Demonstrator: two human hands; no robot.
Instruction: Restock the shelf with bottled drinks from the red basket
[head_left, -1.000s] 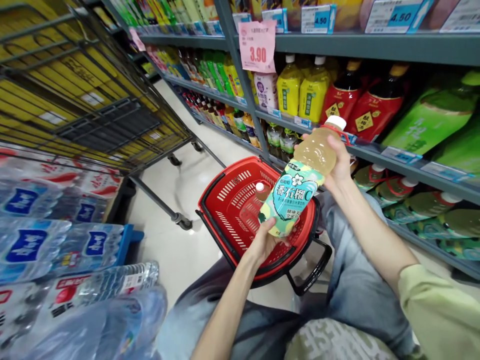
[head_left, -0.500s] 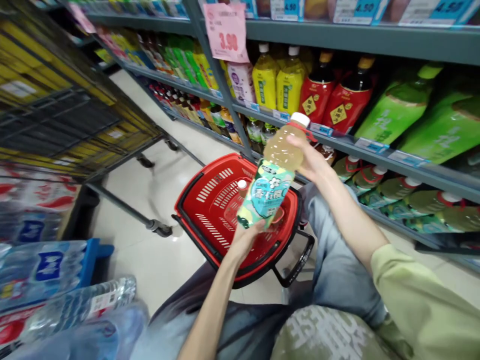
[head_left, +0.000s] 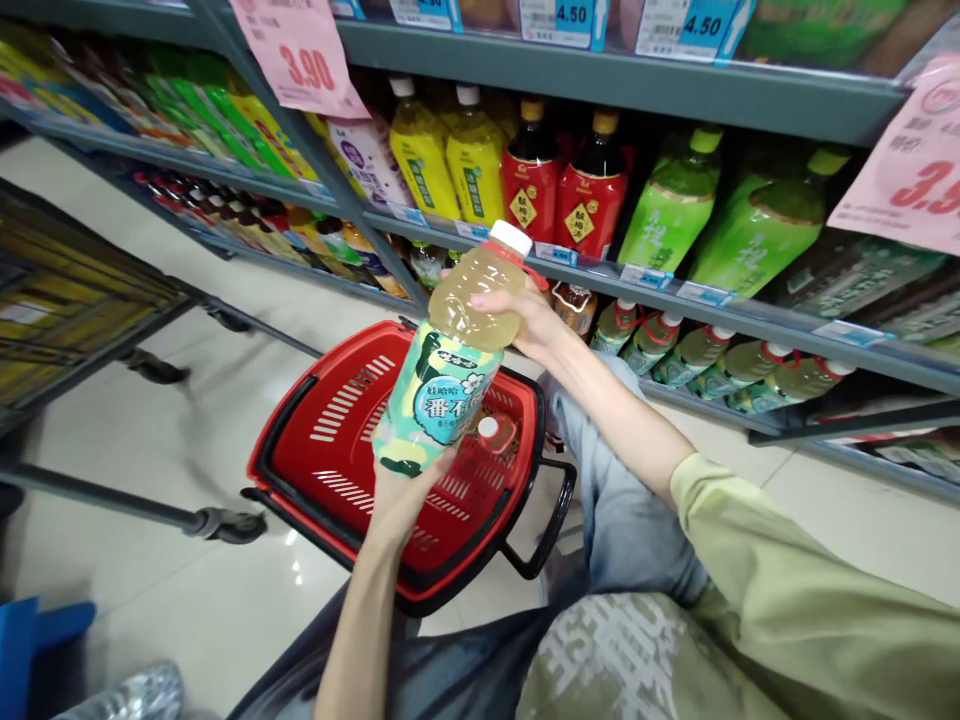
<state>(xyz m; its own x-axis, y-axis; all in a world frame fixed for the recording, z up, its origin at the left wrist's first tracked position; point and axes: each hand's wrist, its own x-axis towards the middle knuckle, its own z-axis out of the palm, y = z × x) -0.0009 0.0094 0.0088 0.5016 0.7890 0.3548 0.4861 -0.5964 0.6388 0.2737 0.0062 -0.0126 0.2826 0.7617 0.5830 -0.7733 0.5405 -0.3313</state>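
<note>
A large bottle of pale yellow drink [head_left: 454, 350] with a white cap and a teal-and-cream label is tilted in front of me. My left hand [head_left: 401, 495] cups its base from below. My right hand [head_left: 529, 320] wraps round its shoulder below the cap. The bottle hangs over a red shopping basket [head_left: 330, 430] standing on the floor. Inside the basket lies a smaller bottle with a white cap [head_left: 491, 432].
Grey shelves [head_left: 622, 85] on the right carry yellow, red and green drink bottles, with pink and blue price tags. A wheeled metal cart [head_left: 90, 300] stands at the left. My knees in jeans [head_left: 622, 520] rise beside the basket. Pale tiled floor lies around it.
The view has swung to the right, so the cart and water packs slid out at the left. The bottle stays in both hands and now stands a little more upright.
</note>
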